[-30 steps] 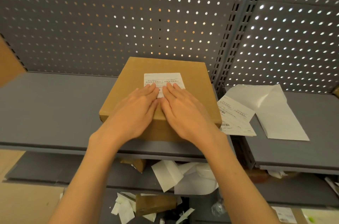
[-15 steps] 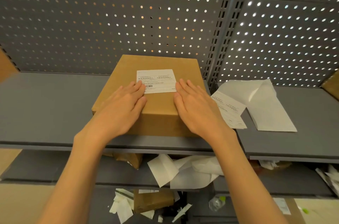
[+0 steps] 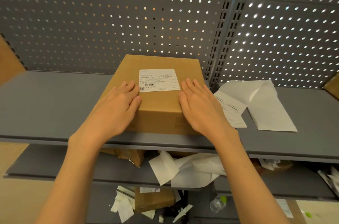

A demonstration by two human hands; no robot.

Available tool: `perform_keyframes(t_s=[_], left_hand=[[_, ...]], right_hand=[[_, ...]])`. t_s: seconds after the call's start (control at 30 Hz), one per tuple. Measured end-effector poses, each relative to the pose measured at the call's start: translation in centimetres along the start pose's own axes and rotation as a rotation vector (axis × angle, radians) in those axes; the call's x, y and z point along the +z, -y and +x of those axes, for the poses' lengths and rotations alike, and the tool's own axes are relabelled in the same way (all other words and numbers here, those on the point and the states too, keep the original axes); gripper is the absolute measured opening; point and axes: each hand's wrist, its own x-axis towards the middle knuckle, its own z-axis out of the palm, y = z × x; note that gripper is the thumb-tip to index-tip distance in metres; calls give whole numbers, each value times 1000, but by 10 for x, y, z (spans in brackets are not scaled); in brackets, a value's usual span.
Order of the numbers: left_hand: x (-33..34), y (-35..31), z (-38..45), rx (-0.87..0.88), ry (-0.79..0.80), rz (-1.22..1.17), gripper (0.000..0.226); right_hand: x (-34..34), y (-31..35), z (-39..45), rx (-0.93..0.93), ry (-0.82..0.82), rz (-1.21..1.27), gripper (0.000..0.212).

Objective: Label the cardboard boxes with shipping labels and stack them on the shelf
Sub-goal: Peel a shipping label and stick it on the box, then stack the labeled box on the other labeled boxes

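One cardboard box (image 3: 157, 93) is set on the grey shelf (image 3: 55, 102), with one shipping label (image 3: 159, 80) stuck on top. Left hand (image 3: 117, 106) and right hand (image 3: 200, 106) are laid flat, fingers straight, either side of the label, probably for smoothing. Spare label sheets (image 3: 231, 110) beside it look like two; overlap obscures the count.

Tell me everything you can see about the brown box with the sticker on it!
The cardboard box is plain brown, flat-topped and closed, sitting on the grey shelf near the pegboard wall. A white shipping label with small print, a barcode and a square code is stuck flat on its top. The left hand and the right hand rest flat on the top, one on each side of the label.
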Motion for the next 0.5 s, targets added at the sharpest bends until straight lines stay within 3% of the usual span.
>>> perform_keyframes(t_s=[0.23,0.5], left_hand=[[9,-16,3,85,19,-7,50],[2,-4,-3,45,-26,-48,46]], right_hand=[[2,18,-1,-66,-33,5,50],[1,2,-7,-2,-47,22,48]])
